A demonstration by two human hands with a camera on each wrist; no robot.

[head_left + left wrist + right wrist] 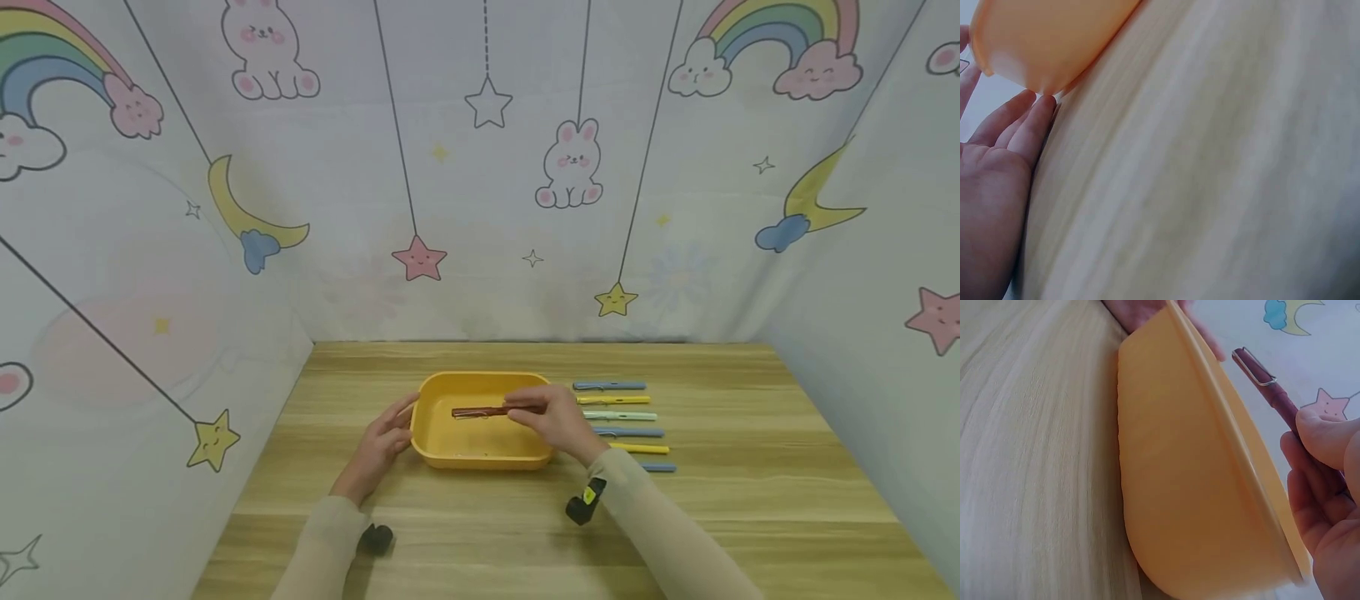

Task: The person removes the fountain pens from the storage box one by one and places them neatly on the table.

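Observation:
A dark red pen (pixel 478 412) with a silver clip is pinched between the thumb and fingers of my right hand (pixel 557 419). It lies level above the yellow plastic basin (pixel 480 462), clip end pointing left; in the right wrist view the pen (pixel 1266 385) shows above the rim. My left hand (pixel 384 442) touches the basin's left end with its fingers extended. Seen from the left wrist, the fingertips (pixel 1040 109) meet the basin's outer wall (pixel 1054 37) low down.
To the right of the basin, several capped pens lie in a column: blue (pixel 609 386), yellow (pixel 615 400), pale green (pixel 622 416) and more below, partly hidden by my right hand and sleeve. A patterned cloth (pixel 487 208) encloses the wooden table (pixel 465 533) at back and sides.

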